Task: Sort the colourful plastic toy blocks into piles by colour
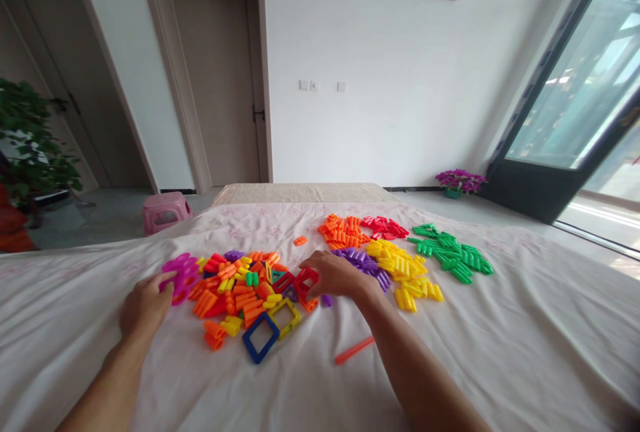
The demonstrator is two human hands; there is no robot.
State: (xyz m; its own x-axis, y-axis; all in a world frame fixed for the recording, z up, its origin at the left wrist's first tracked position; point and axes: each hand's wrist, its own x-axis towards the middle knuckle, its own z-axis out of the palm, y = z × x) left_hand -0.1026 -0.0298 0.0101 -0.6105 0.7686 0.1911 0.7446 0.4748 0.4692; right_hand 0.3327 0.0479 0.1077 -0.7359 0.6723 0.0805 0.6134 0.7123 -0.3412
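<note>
My left hand (149, 303) is closed on the edge of a magenta piece with round holes (183, 277), at the left end of a mixed pile (246, 295) of orange, yellow and red pieces. Over the pile's right side is my right hand (327, 274), its thumb and fingers around a red frame piece (305, 283); whether they grip it is unclear. A blue square frame (261, 337) and a yellow one (285, 318) lie at the pile's front. Single-colour heaps lie beyond and right of my right hand: orange (343, 231), red (385, 227), purple (357, 259), yellow (397, 261), green (453, 252).
The pieces lie on a wrinkled pale cloth (500, 325). A thin red stick (355, 350) is beside my right forearm. Past the cloth stand a pink stool (167, 212) at left and a pot of purple flowers (460, 182) at right.
</note>
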